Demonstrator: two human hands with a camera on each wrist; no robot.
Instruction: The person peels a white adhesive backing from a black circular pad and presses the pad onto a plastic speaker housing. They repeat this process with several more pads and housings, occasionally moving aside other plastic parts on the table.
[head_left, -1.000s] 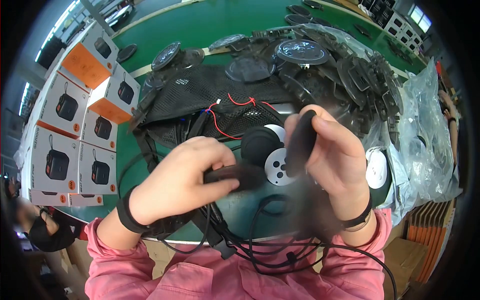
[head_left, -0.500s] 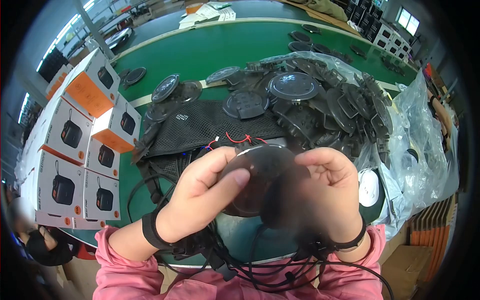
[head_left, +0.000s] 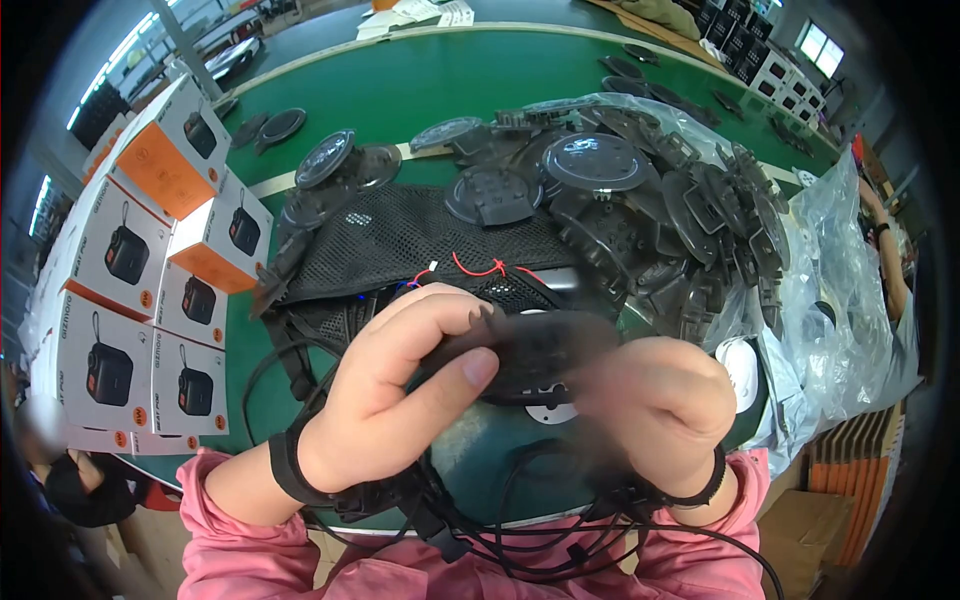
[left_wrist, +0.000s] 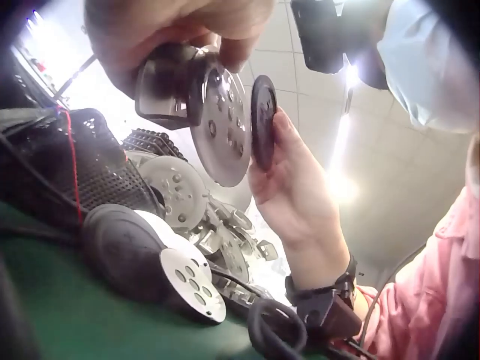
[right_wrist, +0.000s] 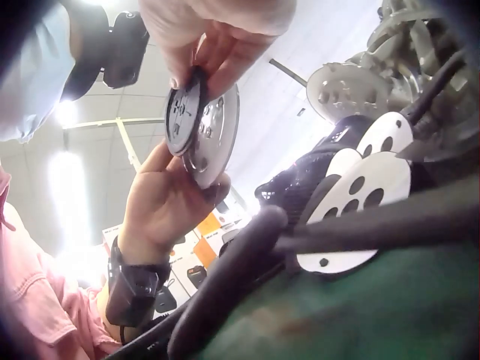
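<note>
Head view, centre low: both hands are up off the green table (head_left: 440, 80), meeting over a tangle of black cables.

Left hand (head_left: 400, 390): fingers and thumb curled tight round the dark body of a driver (left_wrist: 169, 79), with its silver perforated plate (left_wrist: 221, 124) facing the other hand. Grip clamped.

Right hand (right_wrist: 217, 30): thumb and fingertips pinch a black disc (right_wrist: 182, 112) by its rim. Grip clamped on the disc.

The disc stands on edge, face to face with the plate and just beside it. In the left wrist view I see a thin gap along the top; lower down I can't tell whether they touch. The head view is too blurred here to help.

On the table below the hands lie two more drivers (left_wrist: 180, 274), plates outward.

Around:
- Mesh bag (head_left: 400, 235) with red wire, just above the hands.
- Pile of black moulded parts (head_left: 640, 200), upper right, partly in clear plastic (head_left: 850, 260).
- Stacked orange-and-white boxes (head_left: 130, 260), left of frame.
</note>
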